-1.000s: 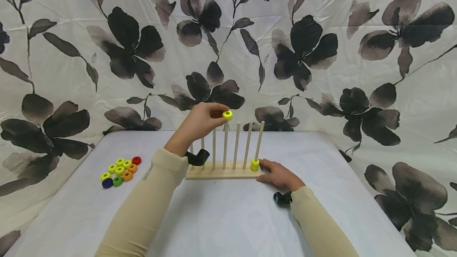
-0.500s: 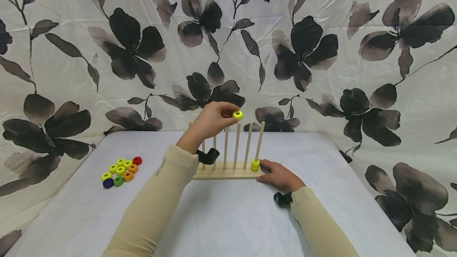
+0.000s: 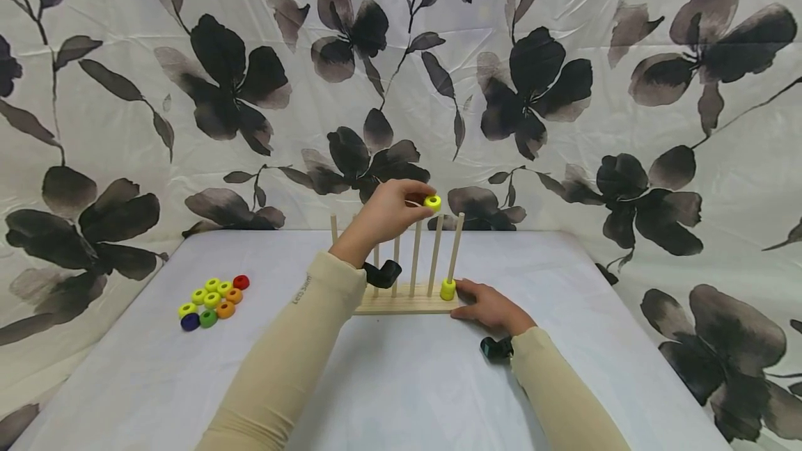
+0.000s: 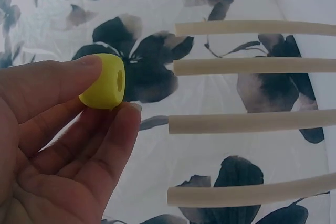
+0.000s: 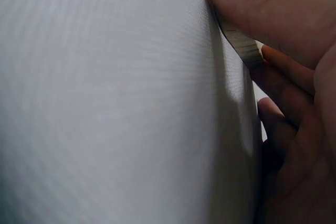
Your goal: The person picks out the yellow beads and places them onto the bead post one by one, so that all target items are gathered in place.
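Observation:
My left hand (image 3: 390, 214) pinches a yellow bead (image 4: 102, 85) between thumb and fingers. In the head view it is up at peg-top height, near the right-hand pegs of a wooden peg stand (image 3: 407, 307). The left wrist view shows the bead's hole facing the peg tips, with a gap between. My right hand (image 3: 491, 308) holds the right end of the stand's base, thumb along the front edge; the right wrist view shows the thumb (image 5: 273, 17) on the wood and fingers around its end. Yellow beads (image 3: 447, 290) sit stacked at the foot of the rightmost peg.
Loose beads lie grouped at the left of the white table (image 3: 401, 381): several yellow beads (image 3: 212, 300), orange beads (image 3: 225, 310), a red bead (image 3: 241, 282), a green bead (image 3: 207, 319) and a dark blue bead (image 3: 190, 322). A floral cloth (image 3: 401, 89) hangs behind.
My left hand has moved to the right with the yellow bead, passing along above the pegs toward the right end. The right hand and the stand have stayed put.

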`<state>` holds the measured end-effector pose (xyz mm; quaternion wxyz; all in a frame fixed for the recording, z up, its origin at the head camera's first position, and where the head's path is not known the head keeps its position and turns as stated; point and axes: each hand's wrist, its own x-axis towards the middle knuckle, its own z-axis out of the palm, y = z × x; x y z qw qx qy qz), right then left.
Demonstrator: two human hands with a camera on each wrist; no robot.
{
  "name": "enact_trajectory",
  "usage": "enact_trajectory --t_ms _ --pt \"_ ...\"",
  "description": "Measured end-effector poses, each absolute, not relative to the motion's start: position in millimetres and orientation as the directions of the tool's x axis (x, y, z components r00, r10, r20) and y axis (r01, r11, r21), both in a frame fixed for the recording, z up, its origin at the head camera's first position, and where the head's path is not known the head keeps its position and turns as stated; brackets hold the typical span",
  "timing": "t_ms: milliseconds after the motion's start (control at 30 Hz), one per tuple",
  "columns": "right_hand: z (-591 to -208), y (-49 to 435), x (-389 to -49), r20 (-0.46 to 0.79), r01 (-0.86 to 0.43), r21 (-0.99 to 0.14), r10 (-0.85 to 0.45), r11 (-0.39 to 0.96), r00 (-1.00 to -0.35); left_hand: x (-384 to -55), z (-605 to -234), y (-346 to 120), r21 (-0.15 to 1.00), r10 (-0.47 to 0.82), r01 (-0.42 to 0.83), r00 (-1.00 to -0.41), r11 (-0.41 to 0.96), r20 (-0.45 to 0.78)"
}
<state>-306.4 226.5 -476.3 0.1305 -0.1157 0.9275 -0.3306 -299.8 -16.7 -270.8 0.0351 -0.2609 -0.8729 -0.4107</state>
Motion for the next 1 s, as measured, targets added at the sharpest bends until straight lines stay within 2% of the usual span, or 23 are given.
enact_trajectory --t_ms 1000 --pt "-475.9 226.9 -308.1 -0.19 -0.095 -0.645 -0.28 0.758 -0.941 -319.3 -274.3 25.1 0.655 0.496 0.506 -0.839 0.56 0.224"
